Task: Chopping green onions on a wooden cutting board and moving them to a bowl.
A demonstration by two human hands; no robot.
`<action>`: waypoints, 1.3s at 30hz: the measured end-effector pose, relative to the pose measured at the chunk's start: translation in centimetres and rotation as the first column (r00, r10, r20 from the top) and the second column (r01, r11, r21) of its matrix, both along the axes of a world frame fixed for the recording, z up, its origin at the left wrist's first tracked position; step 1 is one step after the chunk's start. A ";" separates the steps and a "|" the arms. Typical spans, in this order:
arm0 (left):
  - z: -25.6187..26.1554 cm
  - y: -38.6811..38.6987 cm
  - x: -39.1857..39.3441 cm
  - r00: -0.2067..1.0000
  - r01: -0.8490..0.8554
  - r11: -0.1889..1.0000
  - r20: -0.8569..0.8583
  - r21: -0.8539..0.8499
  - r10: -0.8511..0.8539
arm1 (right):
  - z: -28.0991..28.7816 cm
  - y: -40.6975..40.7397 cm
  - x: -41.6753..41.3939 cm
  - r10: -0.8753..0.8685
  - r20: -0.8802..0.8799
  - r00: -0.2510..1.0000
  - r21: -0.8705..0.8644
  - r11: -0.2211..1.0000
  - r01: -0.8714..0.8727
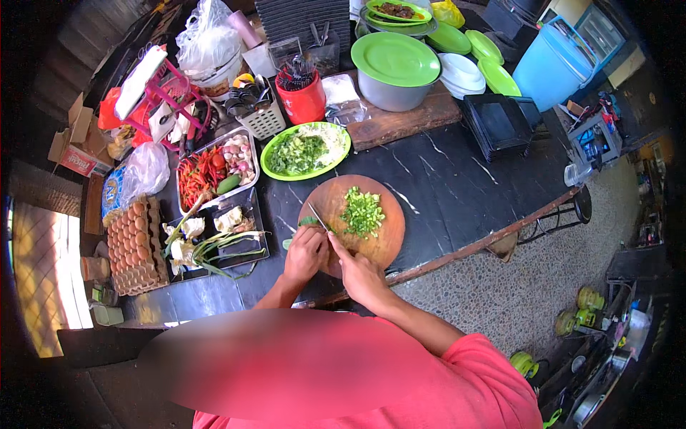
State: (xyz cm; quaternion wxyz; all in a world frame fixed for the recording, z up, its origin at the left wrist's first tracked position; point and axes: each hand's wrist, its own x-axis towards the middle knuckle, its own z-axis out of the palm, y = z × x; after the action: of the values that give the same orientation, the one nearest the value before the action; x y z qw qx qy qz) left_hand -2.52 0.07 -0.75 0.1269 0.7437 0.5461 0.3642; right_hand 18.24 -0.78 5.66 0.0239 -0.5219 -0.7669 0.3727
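A round wooden cutting board (394, 236) lies before me at the counter's near edge. My right hand (362, 273) grips a knife (318, 215), index finger along its back, its blade pointing up and left. Close beside the blade, my left hand (306, 252) holds down a green vegetable piece (308, 220), mostly hidden by the fingers. Chopped green pieces (363, 212) form a heap on the board, right of the knife. A cut cucumber-like piece (286, 244) rests left of my left hand. Beyond the board stands a green oval plate (266, 167) with chopped greens and shredded pale vegetable.
To the left are a tray of chilies and shallots (214, 171), a black tray (257, 209) with spring onions, and an egg carton (131, 241). Farther back stand a red cutlery container (303, 102), a lidded pot (394, 91) on a thick wooden board (407, 126), and black trays (496, 128).
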 end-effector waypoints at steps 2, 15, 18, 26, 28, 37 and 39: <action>-0.3 -0.4 0.2 1.000 -0.012 1.000 -0.001 0.008 0.012 | 0.5 -0.5 0.4 -0.047 -0.117 0.992 -0.091 0.995 0.037; 0.7 -0.2 0.6 0.999 -0.024 1.000 -0.037 0.008 0.024 | -0.4 1.1 1.3 -0.121 -0.128 0.984 -0.052 0.992 0.116; 0.7 -0.2 0.2 0.997 -0.033 0.999 -0.072 0.007 0.034 | 0.3 1.1 2.6 -0.154 -0.097 0.983 -0.061 0.987 0.149; -0.2 -0.2 0.0 0.997 -0.066 0.997 0.027 -0.050 0.067 | -0.2 -0.6 3.1 -0.077 -0.358 0.930 0.002 0.997 0.083; -0.1 -0.2 -0.1 0.998 -0.061 0.998 0.025 -0.031 0.061 | 0.7 -0.8 2.4 -0.068 -0.295 0.953 -0.044 0.997 0.057; -0.1 0.0 0.0 0.999 -0.049 0.999 0.009 0.022 0.048 | 0.7 -1.4 1.2 -0.045 -0.208 0.977 -0.021 0.999 0.042; -0.1 0.1 -0.1 0.999 -0.046 0.999 0.008 0.017 0.046 | 0.6 -1.3 1.0 -0.050 -0.211 0.976 -0.033 0.998 0.044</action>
State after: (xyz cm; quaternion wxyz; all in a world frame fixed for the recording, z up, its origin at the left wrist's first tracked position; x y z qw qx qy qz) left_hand -2.64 0.20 -0.86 0.1142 0.7305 0.5596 0.3743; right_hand 19.28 -2.08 6.30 0.1067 -0.4976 -0.7422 0.4361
